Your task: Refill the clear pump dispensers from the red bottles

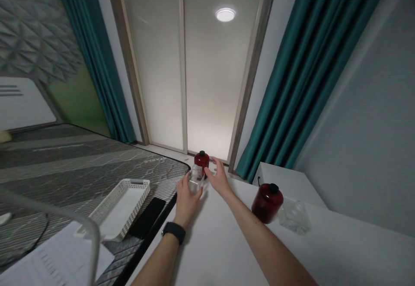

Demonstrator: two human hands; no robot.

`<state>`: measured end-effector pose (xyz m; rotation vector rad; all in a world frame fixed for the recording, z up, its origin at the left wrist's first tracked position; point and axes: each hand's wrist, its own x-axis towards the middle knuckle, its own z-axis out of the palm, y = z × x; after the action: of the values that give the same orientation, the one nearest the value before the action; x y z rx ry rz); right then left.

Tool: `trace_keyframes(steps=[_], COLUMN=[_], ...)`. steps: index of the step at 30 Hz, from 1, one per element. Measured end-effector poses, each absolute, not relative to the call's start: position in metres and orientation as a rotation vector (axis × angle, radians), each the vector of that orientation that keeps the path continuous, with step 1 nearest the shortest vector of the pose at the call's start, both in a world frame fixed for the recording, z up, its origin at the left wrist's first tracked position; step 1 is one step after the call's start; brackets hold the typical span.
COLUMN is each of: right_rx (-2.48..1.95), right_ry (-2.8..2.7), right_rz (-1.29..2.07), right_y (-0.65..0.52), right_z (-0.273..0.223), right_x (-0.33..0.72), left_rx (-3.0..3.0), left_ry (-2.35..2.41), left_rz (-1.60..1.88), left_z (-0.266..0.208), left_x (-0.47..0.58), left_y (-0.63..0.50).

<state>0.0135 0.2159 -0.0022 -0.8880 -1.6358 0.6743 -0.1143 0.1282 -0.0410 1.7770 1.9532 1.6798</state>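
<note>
Looks like a positioning step: clear container point(195, 184) at 12 o'clock on the surface point(214, 242), left hand point(187, 201) curled round it, grip unclear, right hand point(219, 181) fingers spread near red bottle point(201, 159), next move calling for light touch.

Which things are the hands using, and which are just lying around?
Using:
- clear container, in the left hand
- far red bottle, beside the right hand
- perhaps near red bottle and clear box, untouched now

Probably just lying around:
- white basket
- black phone
- papers
</note>
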Motion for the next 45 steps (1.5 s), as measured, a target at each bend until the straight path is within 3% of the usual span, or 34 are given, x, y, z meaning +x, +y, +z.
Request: trace_keyframes(steps=[13, 29, 38, 45], right_rx=[-0.929, -0.953, -1.001, -1.145], right_ry=[-1.555, -1.513, -1.444, -1.254], right_rz=[0.824, 0.675, 0.676, 0.672], right_y=[0.257, 0.161, 0.068, 0.004], right_z=[-0.003, 0.032, 0.035, -0.003], right_x=[-0.026, 0.033, 0.124, 0.206], left_rx=[1.462, 1.259, 1.624, 1.917], left_ry=[1.889, 1.682, 1.298, 1.081], left_rz=[1.816, 2.033, 1.714, 1.408], left_z=[-0.04, -0.031, -0.009, -0.003], left_x=[-0.113, -0.116, -0.06, -0.012], left_y=[0.128, 0.124, 0.087, 0.051])
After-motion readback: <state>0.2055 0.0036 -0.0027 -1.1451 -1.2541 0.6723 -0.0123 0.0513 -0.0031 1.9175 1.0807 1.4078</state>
